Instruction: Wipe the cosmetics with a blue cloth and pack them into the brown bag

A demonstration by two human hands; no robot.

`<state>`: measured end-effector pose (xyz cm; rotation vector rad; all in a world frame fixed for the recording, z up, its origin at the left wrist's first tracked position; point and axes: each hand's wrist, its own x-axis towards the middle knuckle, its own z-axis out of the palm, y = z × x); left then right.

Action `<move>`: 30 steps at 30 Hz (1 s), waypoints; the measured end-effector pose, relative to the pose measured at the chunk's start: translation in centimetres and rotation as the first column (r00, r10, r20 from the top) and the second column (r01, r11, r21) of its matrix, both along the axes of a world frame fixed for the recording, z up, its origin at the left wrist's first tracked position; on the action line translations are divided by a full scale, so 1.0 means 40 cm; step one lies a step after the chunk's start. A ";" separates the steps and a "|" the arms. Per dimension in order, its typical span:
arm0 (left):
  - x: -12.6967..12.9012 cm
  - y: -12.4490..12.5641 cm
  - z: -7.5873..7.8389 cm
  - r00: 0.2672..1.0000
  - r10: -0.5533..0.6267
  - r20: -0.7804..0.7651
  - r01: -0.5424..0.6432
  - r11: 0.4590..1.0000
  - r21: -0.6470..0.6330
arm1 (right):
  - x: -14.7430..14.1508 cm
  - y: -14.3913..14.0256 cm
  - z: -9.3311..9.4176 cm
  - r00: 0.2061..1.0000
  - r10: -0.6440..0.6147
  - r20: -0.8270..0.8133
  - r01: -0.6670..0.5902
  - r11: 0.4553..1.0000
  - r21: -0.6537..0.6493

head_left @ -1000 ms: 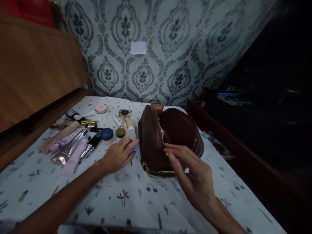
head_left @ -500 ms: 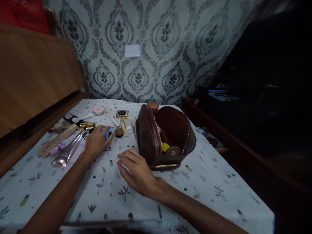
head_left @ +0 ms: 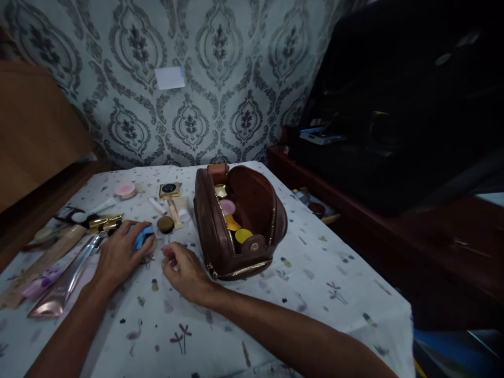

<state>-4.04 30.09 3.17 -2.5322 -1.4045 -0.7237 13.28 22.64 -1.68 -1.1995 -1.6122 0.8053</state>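
Observation:
My left hand (head_left: 124,252) is closed around a small blue object (head_left: 142,237) on the tablecloth; fingers hide part of it, and I cannot make out its kind. My right hand (head_left: 185,273) rests loosely curled in front of the bag, thumb and fingers a little apart, nothing visible in it. Beside it stands a brown makeup bag (head_left: 218,231), unzipped, with a yellow round item (head_left: 243,235) and a pink one (head_left: 227,207) among those inside. Close to the left hand lie a round dark-lidded jar (head_left: 165,224), a small cream tube (head_left: 181,209) and a silvery-pink tube (head_left: 59,294).
Several cosmetics spread over the left of the patterned tablecloth (head_left: 220,336), including a pink compact (head_left: 125,190), a gold-framed case (head_left: 169,190) and gold tubes (head_left: 105,222). A wooden cabinet (head_left: 31,136) borders the left side, and a patterned wall is behind.
The view has turned to the right, so everything appears shifted left. More round items show inside the bag. My right hand's fingers have curled in; my left hand stays at the blue object.

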 end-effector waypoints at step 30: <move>0.024 -0.035 0.002 0.914 0.059 0.402 -0.029 0.996 -0.079 | 0.015 -0.022 0.039 0.987 0.158 -0.015 -0.159 0.986 -0.044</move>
